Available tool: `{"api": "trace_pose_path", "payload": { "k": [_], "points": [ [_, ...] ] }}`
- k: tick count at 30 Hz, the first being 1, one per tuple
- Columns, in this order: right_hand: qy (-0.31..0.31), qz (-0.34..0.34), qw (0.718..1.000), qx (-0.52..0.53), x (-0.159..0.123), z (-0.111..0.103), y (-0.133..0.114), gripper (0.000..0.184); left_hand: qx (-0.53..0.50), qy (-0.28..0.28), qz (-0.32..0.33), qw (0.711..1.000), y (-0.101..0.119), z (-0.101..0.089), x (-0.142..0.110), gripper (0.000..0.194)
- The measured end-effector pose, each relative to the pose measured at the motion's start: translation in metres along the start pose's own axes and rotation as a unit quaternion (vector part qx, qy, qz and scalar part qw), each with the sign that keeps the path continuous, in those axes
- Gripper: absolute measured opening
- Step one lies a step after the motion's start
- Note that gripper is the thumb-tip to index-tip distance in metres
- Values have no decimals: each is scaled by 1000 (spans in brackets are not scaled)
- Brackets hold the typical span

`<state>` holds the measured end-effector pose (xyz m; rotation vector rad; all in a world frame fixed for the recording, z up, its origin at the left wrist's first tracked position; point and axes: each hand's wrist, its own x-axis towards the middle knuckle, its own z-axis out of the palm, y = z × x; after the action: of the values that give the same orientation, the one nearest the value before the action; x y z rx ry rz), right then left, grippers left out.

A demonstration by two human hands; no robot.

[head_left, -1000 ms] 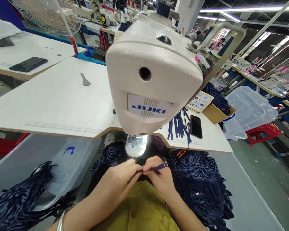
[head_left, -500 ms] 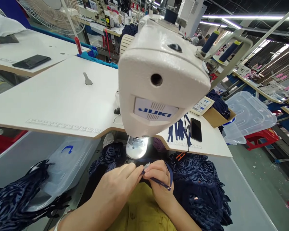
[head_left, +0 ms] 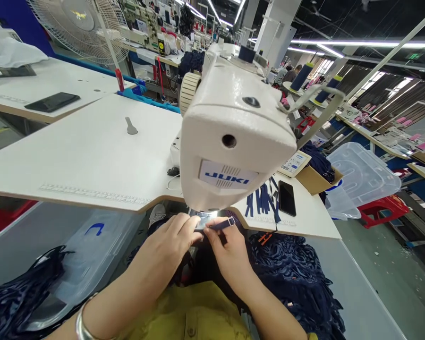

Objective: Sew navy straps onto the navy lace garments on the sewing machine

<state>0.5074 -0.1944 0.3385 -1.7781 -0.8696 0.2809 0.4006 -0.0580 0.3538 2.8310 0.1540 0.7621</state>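
Observation:
The white sewing machine (head_left: pixel 233 146) stands straight ahead, its lit bed plate (head_left: pixel 203 220) low under the head. My right hand (head_left: pixel 230 248) is closed on a narrow navy strap (head_left: pixel 219 225), whose end bears a small metal slider (head_left: pixel 231 220). From the left, my left hand (head_left: pixel 170 243) reaches to the bed plate. Its fingers are pressed together at the plate's front edge, on the strap's other part, mostly hidden beneath them. The needle area is covered by the machine head and my fingers.
Navy strap pieces (head_left: pixel 264 200) hang by a black phone (head_left: pixel 286 198) on the table (head_left: pixel 311 219). A heap of navy straps (head_left: pixel 293 278) lies at my right, more in a clear bin (head_left: pixel 102 250) at left. A grey metal piece (head_left: pixel 131 127) lies on the left tabletop.
Both hands have moved forward and up from near my lap to the bed plate, taking the strap along. The slider end now points up to the right. The view has tilted slightly upward.

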Motion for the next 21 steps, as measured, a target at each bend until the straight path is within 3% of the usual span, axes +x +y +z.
{"api": "trace_pose_path", "payload": {
  "k": [2, 6, 11, 14, 21],
  "points": [
    [34, 8, 999, 9, 5, 7, 3, 14, 36, 48, 64, 996, -6, 7, -5, 29],
    [47, 98, 991, 78, 10, 13, 7, 22, 20, 37, 167, 985, -9, 19, -19, 45],
    [-22, 95, 975, 197, 18, 6, 13, 17, 59, 36, 134, 988, -5, 30, -31, 43],
    [-18, 67, 985, 159, 25, 2, 20, 13, 61, 17, 119, 991, -6, 36, -34, 48],
    [37, 47, 998, 16, 53, 2, 23, 4, 119, 74, 69, 988, 4, 28, -15, 34]
  ]
}}
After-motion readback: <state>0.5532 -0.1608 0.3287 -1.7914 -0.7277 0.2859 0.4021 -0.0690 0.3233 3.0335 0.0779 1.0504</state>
